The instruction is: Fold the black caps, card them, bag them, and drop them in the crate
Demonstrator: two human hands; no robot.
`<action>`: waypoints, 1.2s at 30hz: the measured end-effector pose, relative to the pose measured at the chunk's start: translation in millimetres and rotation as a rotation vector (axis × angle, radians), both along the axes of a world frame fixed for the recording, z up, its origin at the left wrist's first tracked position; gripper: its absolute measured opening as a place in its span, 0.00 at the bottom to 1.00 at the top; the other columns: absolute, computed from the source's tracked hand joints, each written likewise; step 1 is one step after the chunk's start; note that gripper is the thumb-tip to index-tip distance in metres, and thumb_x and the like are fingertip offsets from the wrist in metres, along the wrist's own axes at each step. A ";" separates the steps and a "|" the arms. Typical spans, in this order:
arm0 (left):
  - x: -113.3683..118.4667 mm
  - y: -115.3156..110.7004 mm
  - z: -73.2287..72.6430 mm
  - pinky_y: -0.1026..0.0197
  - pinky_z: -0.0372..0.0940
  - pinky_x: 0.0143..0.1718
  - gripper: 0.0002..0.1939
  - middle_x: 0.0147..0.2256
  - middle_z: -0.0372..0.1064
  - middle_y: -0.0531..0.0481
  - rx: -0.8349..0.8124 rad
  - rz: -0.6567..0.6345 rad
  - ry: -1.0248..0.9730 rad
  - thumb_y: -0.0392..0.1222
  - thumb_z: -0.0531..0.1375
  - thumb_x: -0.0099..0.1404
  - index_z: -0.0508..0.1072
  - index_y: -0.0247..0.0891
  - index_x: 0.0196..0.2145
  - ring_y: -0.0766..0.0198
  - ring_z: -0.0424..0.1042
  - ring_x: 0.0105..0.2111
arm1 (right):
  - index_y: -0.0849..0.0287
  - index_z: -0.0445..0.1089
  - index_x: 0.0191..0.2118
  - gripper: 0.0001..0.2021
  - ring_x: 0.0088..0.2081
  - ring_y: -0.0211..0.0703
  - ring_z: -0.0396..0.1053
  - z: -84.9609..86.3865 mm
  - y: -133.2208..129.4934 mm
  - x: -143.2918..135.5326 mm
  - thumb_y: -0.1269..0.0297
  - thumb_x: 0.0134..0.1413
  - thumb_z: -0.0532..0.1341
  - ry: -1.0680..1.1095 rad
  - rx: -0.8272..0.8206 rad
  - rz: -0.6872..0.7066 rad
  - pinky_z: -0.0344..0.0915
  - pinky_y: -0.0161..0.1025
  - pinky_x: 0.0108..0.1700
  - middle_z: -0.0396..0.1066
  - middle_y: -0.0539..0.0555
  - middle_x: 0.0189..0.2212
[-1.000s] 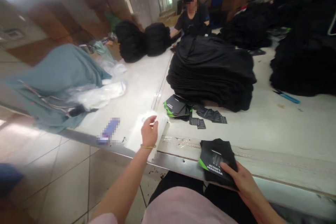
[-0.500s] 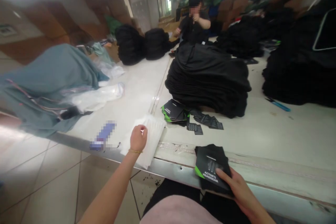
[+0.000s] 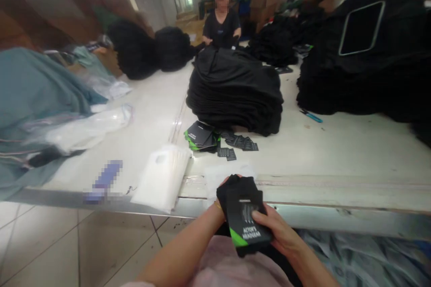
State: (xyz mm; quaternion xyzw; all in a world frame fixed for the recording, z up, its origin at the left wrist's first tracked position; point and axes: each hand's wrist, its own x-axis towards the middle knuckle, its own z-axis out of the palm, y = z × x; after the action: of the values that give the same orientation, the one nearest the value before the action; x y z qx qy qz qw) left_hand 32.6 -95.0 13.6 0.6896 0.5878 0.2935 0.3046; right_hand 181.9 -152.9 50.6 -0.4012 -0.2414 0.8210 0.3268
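In my right hand (image 3: 278, 228) is a black card labelled "Actor's Headgear" (image 3: 247, 217), with a green corner and black folded fabric (image 3: 237, 186) behind it. My thumb lies across the card's front. My left hand (image 3: 222, 184) is behind the fabric, its fingers mostly hidden. A translucent plastic bag (image 3: 213, 172) spreads out from it over the table edge. To the left lies a stack of similar bags (image 3: 158, 179). Ahead are a pile of the printed cards (image 3: 200, 134) and several small black tags (image 3: 240, 141).
A tall stack of black fabric (image 3: 235, 89) stands mid-table, with a co-worker (image 3: 222, 22) behind it. More black fabric (image 3: 336, 80) on the right carries a framed dark panel (image 3: 362, 29). A blue cutter (image 3: 313, 116) lies nearby. Grey-green cloth (image 3: 40, 85) covers the left side.
My left hand has left the bag stack with a plastic bag and come right, behind the fabric. My right hand has brought the card and fabric toward it. The view has turned right.
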 end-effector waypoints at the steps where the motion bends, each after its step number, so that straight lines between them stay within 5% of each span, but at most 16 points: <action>1: 3.5 -2.5 -3.9 0.59 0.67 0.41 0.16 0.34 0.73 0.50 0.001 -0.039 -0.010 0.28 0.46 0.63 0.70 0.37 0.39 0.64 0.71 0.35 | 0.60 0.71 0.39 0.19 0.32 0.47 0.72 -5.8 3.1 0.9 0.60 0.37 0.67 -0.007 -0.032 -0.049 0.67 0.44 0.39 0.75 0.56 0.32; 5: -11.9 -21.4 -8.7 0.53 0.64 0.49 0.17 0.43 0.70 0.45 0.036 -0.197 0.052 0.28 0.52 0.57 0.67 0.34 0.45 0.59 0.68 0.45 | 0.58 0.72 0.32 0.13 0.37 0.51 0.72 -24.0 23.1 21.2 0.57 0.38 0.65 -0.058 -0.139 -0.328 0.65 0.48 0.45 0.76 0.55 0.31; 9: -34.7 -38.4 -5.1 0.53 0.57 0.55 0.15 0.54 0.61 0.45 0.105 -0.338 0.178 0.28 0.50 0.58 0.72 0.37 0.38 0.58 0.58 0.55 | 0.53 0.71 0.37 0.18 0.45 0.51 0.68 -23.9 32.7 38.3 0.49 0.42 0.59 -0.086 0.002 -0.474 0.64 0.51 0.45 0.73 0.56 0.42; 12: -35.9 -37.1 2.4 0.49 0.53 0.58 0.21 0.59 0.52 0.47 0.079 -0.420 0.152 0.27 0.50 0.57 0.70 0.40 0.46 0.55 0.48 0.60 | 0.56 0.71 0.36 0.19 0.38 0.50 0.71 -19.1 25.9 33.6 0.49 0.39 0.62 -0.065 -0.001 -0.342 0.65 0.48 0.42 0.74 0.57 0.37; 17: -36.3 -20.0 11.6 0.49 0.47 0.61 0.38 0.62 0.46 0.45 -0.014 -0.372 -0.048 0.29 0.53 0.56 0.45 0.41 0.62 0.56 0.47 0.61 | 0.62 0.70 0.38 0.19 0.32 0.45 0.71 -15.0 22.5 29.6 0.59 0.38 0.66 -0.141 0.090 0.092 0.64 0.41 0.38 0.75 0.54 0.31; 23: -27.7 -14.2 18.9 0.46 0.43 0.61 0.46 0.64 0.32 0.40 -0.019 -0.484 0.122 0.24 0.50 0.48 0.36 0.35 0.63 0.54 0.35 0.63 | 0.61 0.73 0.31 0.11 0.32 0.48 0.70 -14.6 43.7 34.7 0.65 0.36 0.63 -0.450 0.284 0.198 0.65 0.44 0.39 0.75 0.52 0.26; 28: -4.6 -24.9 26.3 0.41 0.38 0.61 0.37 0.62 0.44 0.45 0.183 -0.682 0.318 0.26 0.48 0.58 0.38 0.41 0.63 0.56 0.35 0.63 | 0.58 0.74 0.31 0.12 0.40 0.49 0.69 -8.1 56.4 18.1 0.71 0.34 0.62 -0.465 0.498 0.239 0.62 0.43 0.46 0.76 0.52 0.35; 32: -20.6 -25.6 18.5 0.53 0.54 0.57 0.29 0.59 0.51 0.42 0.195 -0.476 0.357 0.27 0.47 0.62 0.49 0.40 0.60 0.58 0.50 0.60 | 0.59 0.72 0.33 0.13 0.34 0.48 0.71 -18.6 50.3 15.4 0.62 0.36 0.64 -0.365 0.189 -0.092 0.65 0.45 0.41 0.76 0.52 0.31; 36: -38.1 -21.1 16.0 0.51 0.65 0.45 0.16 0.41 0.67 0.42 0.072 -0.161 0.546 0.34 0.50 0.63 0.64 0.39 0.48 0.55 0.68 0.44 | 0.59 0.71 0.34 0.18 0.33 0.49 0.71 -38.0 46.4 9.5 0.58 0.32 0.67 -0.467 0.052 -0.341 0.67 0.43 0.38 0.76 0.52 0.30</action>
State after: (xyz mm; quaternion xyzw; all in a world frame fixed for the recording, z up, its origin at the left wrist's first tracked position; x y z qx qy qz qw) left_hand -5.5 -116.2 29.6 0.7981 0.5805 0.0924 0.1326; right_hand 191.4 -106.6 12.5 -0.6055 -0.2600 0.6332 0.4060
